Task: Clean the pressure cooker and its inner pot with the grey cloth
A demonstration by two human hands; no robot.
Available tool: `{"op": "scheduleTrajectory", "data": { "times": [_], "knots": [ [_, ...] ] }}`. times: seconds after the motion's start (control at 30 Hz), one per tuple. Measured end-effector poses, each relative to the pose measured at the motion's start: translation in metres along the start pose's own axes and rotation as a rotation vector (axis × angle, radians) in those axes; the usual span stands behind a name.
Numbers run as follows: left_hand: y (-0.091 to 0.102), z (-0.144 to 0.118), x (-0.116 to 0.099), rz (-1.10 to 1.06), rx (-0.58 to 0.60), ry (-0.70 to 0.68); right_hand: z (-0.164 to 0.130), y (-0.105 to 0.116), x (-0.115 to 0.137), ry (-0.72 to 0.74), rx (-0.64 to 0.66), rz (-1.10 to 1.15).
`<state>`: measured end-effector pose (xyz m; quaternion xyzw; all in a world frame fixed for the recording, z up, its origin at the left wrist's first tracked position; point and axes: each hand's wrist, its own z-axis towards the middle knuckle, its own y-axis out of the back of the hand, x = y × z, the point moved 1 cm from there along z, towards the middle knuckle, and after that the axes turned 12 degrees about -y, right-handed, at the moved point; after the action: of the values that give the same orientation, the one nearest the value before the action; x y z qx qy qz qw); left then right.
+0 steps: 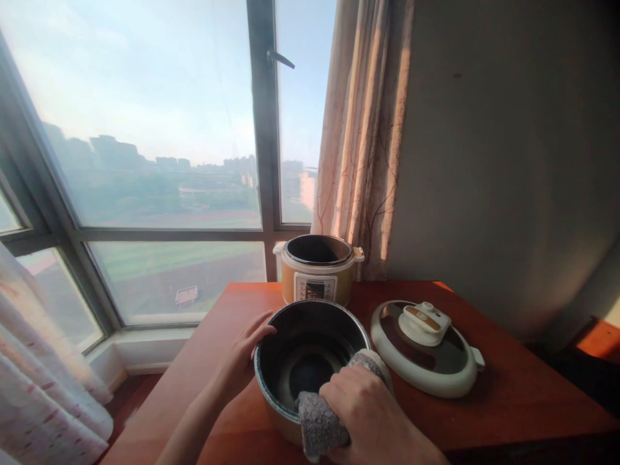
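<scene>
1. your right hand is clenched on the grey cloth, draped over the near rim of the inner pot on the table.
2. your left hand lies spread against the pot's left wall, bracing it.
3. the pot's hollow lies just ahead of your right hand, the nearer one.

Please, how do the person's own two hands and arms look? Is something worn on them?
Both are bare. The left hand and its forearm show no sleeve, glove, watch or ring. The right hand is also ungloved, with no ring visible; its wrist is mostly out of view.
</scene>
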<state>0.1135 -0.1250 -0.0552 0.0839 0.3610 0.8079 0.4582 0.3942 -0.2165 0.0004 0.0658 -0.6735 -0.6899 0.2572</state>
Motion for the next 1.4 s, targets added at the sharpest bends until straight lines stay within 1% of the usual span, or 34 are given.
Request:
{"op": "scheduleTrajectory", "data": {
  "times": [0.1,0.2,0.27,0.37,0.5,0.6,0.7,0.8,0.93,1.03,1.13,1.2,1.27,1.33,1.4],
  "knots": [
    [0.005,-0.009,-0.01,0.098,-0.026,-0.046,0.001,-0.002,0.0,-0.003,-0.002,-0.013],
    [0.008,-0.018,-0.028,0.268,-0.041,-0.111,0.001,-0.003,0.002,-0.021,-0.011,-0.017],
    [0.009,-0.022,-0.044,0.328,-0.03,-0.175,0.001,-0.002,0.003,-0.032,-0.014,-0.014],
    [0.009,-0.024,-0.071,0.335,-0.019,-0.258,0.001,-0.002,0.005,-0.04,-0.006,-0.01],
    [0.004,-0.016,-0.109,0.344,0.012,-0.306,0.003,-0.006,0.007,-0.042,-0.008,-0.014],
    [-0.003,-0.011,-0.13,0.33,-0.004,-0.302,0.003,-0.012,0.006,-0.053,-0.022,-0.002],
    [-0.008,-0.009,-0.137,0.304,-0.024,-0.221,0.003,-0.014,0.006,-0.06,-0.037,0.005],
    [-0.008,-0.008,-0.131,0.239,0.008,-0.196,0.003,-0.013,0.005,-0.035,-0.032,-0.009],
    [-0.002,-0.005,-0.115,0.135,0.007,-0.215,0.002,-0.009,0.003,0.012,-0.013,-0.019],
    [0.005,-0.005,-0.092,0.087,0.027,-0.231,0.0,-0.007,-0.002,0.034,-0.021,-0.004],
    [0.012,-0.005,-0.058,0.08,0.069,-0.216,-0.002,-0.004,-0.01,0.065,-0.014,0.004],
    [0.016,0.0,-0.035,0.052,0.097,-0.173,-0.003,-0.002,-0.015,0.092,-0.008,0.004],
    [0.018,0.01,-0.016,-0.02,0.108,-0.107,-0.002,0.001,-0.019,0.118,-0.011,0.008],
    [0.018,0.023,-0.004,-0.115,0.128,-0.019,0.001,0.004,-0.021,0.129,-0.012,0.01],
    [0.018,0.036,0.002,-0.222,0.157,0.074,0.006,0.007,-0.023,0.131,0.004,0.006]
  ]
}}
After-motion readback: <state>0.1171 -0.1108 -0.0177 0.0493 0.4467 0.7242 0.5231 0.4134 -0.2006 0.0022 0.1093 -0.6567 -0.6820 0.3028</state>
